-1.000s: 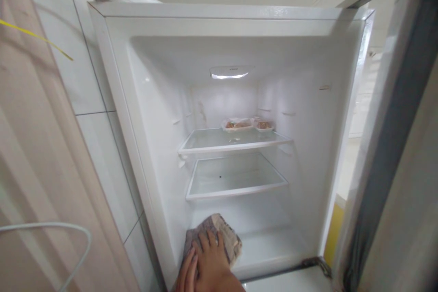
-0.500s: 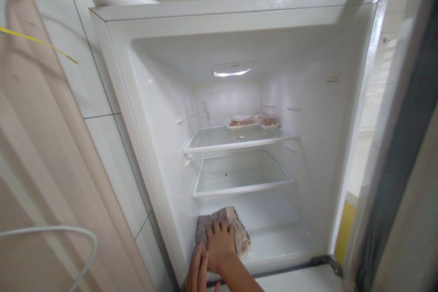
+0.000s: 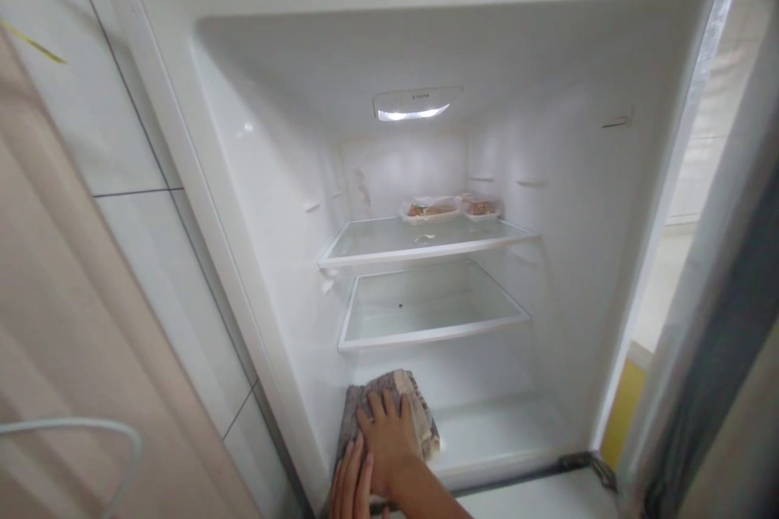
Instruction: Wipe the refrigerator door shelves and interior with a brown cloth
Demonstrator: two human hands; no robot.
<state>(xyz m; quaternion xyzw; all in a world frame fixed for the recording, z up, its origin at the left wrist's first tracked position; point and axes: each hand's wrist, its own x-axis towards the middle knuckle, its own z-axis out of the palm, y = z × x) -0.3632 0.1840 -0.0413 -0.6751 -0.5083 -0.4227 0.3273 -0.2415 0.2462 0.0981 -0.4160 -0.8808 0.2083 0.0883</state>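
Observation:
A folded grey and beige patterned cloth lies at the bottom left inside the open fridge, near its left inner wall. My right hand rests flat on top of the cloth with fingers spread, and the forearm comes in from the lower right. Just left of it, at the front lower left edge of the fridge, is my left hand, its fingers stretched out and close to the cloth. Its palm is cut off by the bottom of the picture.
Two glass shelves, an upper shelf and a lower shelf, sit above the cloth. Two wrapped food trays stand on the upper one. A lamp glows above. The fridge door hangs open at right; a tiled wall is at left.
My view has moved closer to the fridge, so its top edge sits higher. My right hand remains flat on the cloth, which appears slightly further left.

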